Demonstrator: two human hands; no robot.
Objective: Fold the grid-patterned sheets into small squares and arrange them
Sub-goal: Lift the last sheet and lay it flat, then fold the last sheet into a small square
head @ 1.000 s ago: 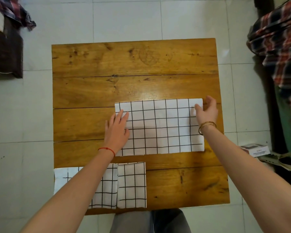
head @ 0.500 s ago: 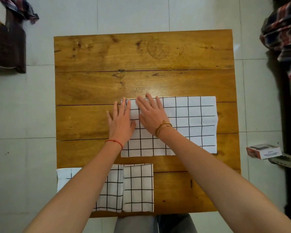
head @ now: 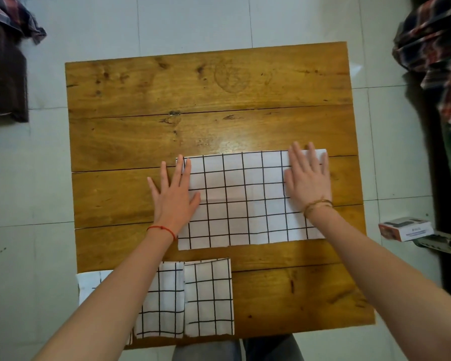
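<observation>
Wooden plank table (head: 206,82), seen from above, with 1 grid-patterned sheet (head: 245,201) lying flat toward 3 o'clock of the table's centre. It looks already folded into a long rectangle, though the layers are not visible. Left hand (head: 173,198) lies flat with fingers straight and spread, half on the sheet's 9 o'clock edge and half on bare wood, likely pinning that end so the sheet does not slide. Right hand (head: 307,178) also lies flat with fingers extended, pressing on the sheet's 2 o'clock corner region, probably smoothing the layer and flattening the crease. Neither hand grasps anything; both are released, palms down.

Near the table's 7 o'clock corner sit 2 folded squares (head: 208,298), side by side and touching, with more white grid sheet beyond them at 9 o'clock, partly hidden under the left forearm. These sit at the near edge, likely the finished row, out of the working area.

My read: the step in hand is pressing flat before the next fold, which would bring 1 short end over the other. Risk: edges misaligning if the sheet slips on the glossy wood.

Off the table: small box (head: 405,231) on the floor tiles at 3 o'clock, plaid cloth (head: 438,48) at 2 o'clock.
</observation>
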